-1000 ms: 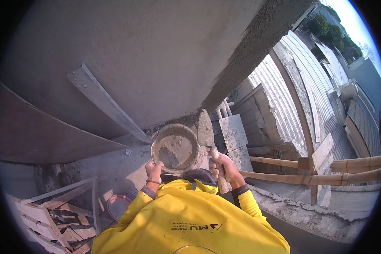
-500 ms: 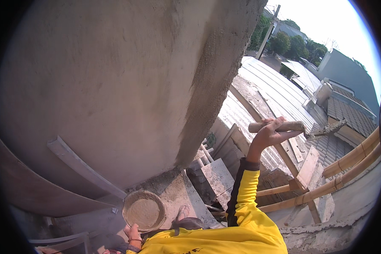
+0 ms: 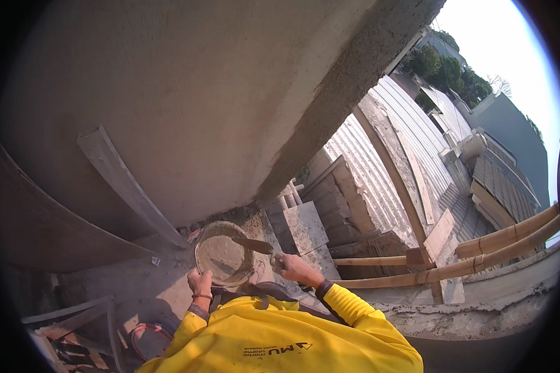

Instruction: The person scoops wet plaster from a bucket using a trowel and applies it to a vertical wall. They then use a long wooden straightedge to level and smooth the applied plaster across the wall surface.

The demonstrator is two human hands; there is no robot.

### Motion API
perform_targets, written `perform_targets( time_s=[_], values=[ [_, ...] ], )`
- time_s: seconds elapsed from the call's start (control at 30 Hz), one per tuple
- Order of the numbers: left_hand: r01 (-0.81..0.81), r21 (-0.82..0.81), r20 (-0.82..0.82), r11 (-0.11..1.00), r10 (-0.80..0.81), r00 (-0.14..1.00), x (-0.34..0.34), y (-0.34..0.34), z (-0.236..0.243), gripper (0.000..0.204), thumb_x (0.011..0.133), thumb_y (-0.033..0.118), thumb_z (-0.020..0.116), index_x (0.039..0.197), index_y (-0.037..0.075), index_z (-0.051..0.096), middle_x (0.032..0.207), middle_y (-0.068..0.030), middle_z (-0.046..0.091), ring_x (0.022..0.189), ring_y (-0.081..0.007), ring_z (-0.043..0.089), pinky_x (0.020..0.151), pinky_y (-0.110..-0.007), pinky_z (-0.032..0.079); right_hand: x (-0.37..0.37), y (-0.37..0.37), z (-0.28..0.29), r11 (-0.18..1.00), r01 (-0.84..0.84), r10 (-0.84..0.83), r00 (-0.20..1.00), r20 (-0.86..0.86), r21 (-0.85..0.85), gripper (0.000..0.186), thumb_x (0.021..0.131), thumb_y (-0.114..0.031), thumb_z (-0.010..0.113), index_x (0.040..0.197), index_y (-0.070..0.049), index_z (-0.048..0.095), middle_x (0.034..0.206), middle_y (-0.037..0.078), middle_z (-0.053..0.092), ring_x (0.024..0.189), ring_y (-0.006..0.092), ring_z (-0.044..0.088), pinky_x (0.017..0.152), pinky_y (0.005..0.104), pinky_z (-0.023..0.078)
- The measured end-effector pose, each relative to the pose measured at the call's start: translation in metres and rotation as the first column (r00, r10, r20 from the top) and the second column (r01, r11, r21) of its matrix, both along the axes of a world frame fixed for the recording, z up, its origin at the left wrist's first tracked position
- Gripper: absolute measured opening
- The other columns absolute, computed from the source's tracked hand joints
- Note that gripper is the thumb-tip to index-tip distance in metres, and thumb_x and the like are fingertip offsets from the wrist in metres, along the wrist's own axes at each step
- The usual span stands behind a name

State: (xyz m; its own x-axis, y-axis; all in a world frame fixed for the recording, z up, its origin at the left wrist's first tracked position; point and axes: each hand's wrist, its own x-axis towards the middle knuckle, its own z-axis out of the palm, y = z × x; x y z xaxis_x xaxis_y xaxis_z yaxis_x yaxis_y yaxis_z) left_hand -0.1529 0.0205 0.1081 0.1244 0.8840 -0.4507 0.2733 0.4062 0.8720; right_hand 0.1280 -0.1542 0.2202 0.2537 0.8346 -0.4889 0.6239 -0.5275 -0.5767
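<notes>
My left hand (image 3: 200, 285) is closed on the near left rim of a round bucket (image 3: 198, 256). Wet grey mortar (image 3: 221, 250) lies inside it. In my right hand (image 3: 297, 270) is the handle of a trowel (image 3: 253, 245), its blade reaching over the bucket's right side above the mortar. Whether the blade touches the mortar I cannot tell. Ahead rises a plastered wall (image 3: 168, 112), with a darker, rougher strip of mortar (image 3: 336, 105) along its right edge.
A pale board (image 3: 124, 180) leans on the wall at left. Bamboo poles (image 3: 510, 237) and a wooden post (image 3: 395, 171) stand on the right, before corrugated roofing (image 3: 361, 158). Concrete blocks (image 3: 306, 228) lie right of the bucket. A red-rimmed container (image 3: 150, 340) sits lower left.
My right hand has come down from the raised position at right, bringing the trowel over the bucket. My left hand stays at the bucket's rim. The view has shifted.
</notes>
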Motion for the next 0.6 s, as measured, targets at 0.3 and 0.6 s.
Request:
perform_targets(
  time_s=[0.3, 0.6],
  values=[
    [0.342, 0.199, -0.211, 0.918, -0.301, 0.930, 0.000, 0.012, 0.057, 0.024, 0.075, 0.022, 0.073, 0.082, 0.001, 0.063, 0.074, -0.0222, 0.066, 0.071, -0.0347, 0.070, 0.064, -0.045, 0.051, -0.048, 0.065, -0.046, 0.995, -0.019, -0.006, 0.967, -0.257, -0.096, 0.027, 0.101, -0.030, 0.061, 0.092, -0.004, 0.065, 0.073, 0.010, 0.063, 0.063, 0.0236, 0.063, 0.055, 0.0377, 0.050],
    [0.088, -0.048, 0.165, 0.995, -0.079, 0.983, 0.008, 0.024, 0.028, 0.019, 0.076, 0.009, 0.066, 0.091, 0.000, 0.072, 0.079, -0.0028, 0.070, 0.073, -0.0139, 0.062, 0.069, -0.032, 0.050, -0.044, 0.028, 0.041, 0.729, 0.492, -0.542, -0.007, -0.840, -0.475, 0.039, 0.106, -0.046, 0.054, 0.118, -0.009, 0.056, 0.079, -0.001, 0.050, 0.058, 0.0109, 0.046, 0.050, 0.0276, 0.043]
  ],
)
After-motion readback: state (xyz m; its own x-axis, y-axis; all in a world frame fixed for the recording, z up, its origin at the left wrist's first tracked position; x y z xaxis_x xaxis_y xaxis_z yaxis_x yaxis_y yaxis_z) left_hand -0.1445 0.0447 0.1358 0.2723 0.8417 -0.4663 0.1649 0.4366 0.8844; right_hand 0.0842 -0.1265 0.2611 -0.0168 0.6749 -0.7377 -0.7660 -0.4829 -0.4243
